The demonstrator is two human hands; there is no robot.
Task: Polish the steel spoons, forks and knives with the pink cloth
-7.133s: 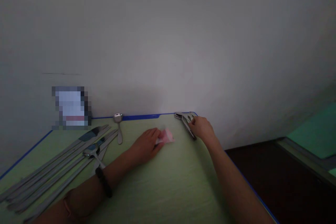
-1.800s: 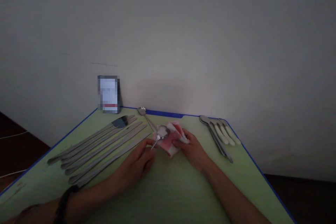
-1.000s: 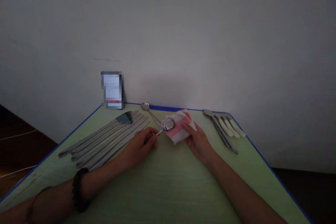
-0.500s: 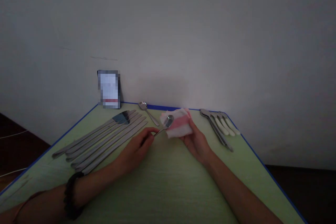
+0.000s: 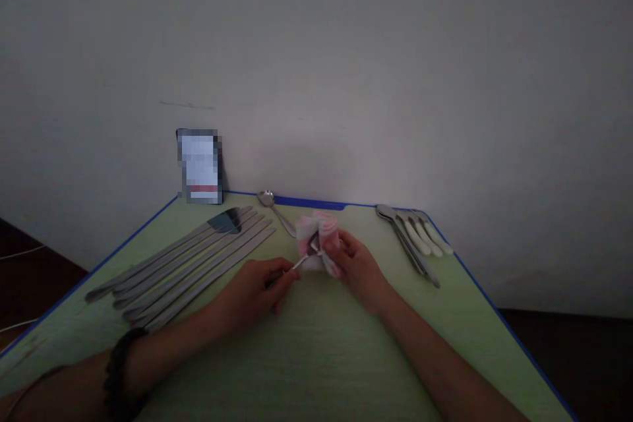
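Observation:
In the middle of the table my left hand (image 5: 270, 280) pinches the handle of a metal spoon (image 5: 302, 260). The spoon's bowl lies in a pink and white cloth (image 5: 307, 227), partly covered by its folds. My right hand (image 5: 353, 264) grips that cloth from the right side, its thumb pressing the fabric around the bowl. Just behind the cloth rests another spoon (image 5: 267, 198), bowl toward the wall, its handle end reaching the cloth.
Several long flat metal utensils (image 5: 192, 264) lie side by side on the left. At right lie stacked spoons (image 5: 408, 244) and several white-handled utensils (image 5: 420, 237). A phone with a blurred screen (image 5: 200, 165) leans on the wall behind the blue-edged green table (image 5: 316, 356).
My right hand has folded the cloth around the spoon's bowl, which lay exposed on it before. The left hand and spoon have shifted slightly toward me.

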